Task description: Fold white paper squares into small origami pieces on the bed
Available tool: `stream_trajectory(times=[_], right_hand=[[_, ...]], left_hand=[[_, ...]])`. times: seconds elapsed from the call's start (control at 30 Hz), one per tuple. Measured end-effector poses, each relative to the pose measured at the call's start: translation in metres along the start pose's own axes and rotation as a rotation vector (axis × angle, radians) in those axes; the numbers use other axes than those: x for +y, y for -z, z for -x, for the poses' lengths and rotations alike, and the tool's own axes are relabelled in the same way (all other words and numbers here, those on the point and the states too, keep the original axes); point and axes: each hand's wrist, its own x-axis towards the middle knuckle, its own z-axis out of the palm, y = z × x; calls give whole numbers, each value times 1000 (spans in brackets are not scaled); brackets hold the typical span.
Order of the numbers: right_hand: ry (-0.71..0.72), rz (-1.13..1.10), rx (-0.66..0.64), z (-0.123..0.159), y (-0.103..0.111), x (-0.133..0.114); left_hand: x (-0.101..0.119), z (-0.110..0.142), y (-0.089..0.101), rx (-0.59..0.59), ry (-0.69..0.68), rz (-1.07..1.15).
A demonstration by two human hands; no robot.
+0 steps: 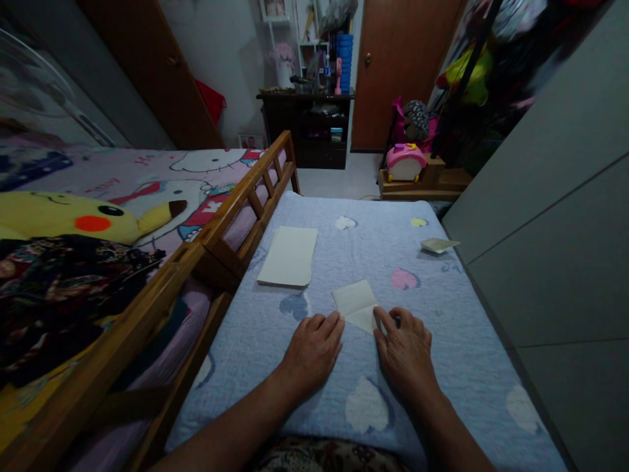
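Observation:
A small sheet of white paper [354, 299] with a crease across it lies on the bed in front of me, its near part narrowing to a point. My left hand [314, 344] rests palm down at its left corner, fingers lying flat with the fingertips touching the edge. At the right corner, the thumb and index finger of my right hand [403, 341] close on the paper's edge, while the other fingers curl above the cover. Up and to the left is a stack of white paper sheets [289, 257]. A folded paper piece [438, 245] sits near the bed's right edge.
A blue bed cover with heart prints [339, 242] lies under everything. A wooden bed rail [246, 210] runs along the left, beside another bed with a yellow plush toy [73, 216]. A pale cabinet [550, 216] stands at right. A dark dresser [307, 128] is beyond the foot.

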Motion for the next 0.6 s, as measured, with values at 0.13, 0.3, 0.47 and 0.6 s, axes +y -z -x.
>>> stream_trajectory(times=[0.13, 0.3, 0.47, 0.6], right_hand=[[18, -28, -21, 2, 2, 10], [23, -266, -90, -17, 10, 21], [-75, -607, -143, -53, 5, 16], [-184, -684, -203, -72, 1, 5]], left_hand=[[1, 2, 0, 4, 8, 12], [0, 2, 5, -6, 30, 106], [-2, -5, 9, 45, 97, 363], [-1, -17, 10, 87, 238, 608]])
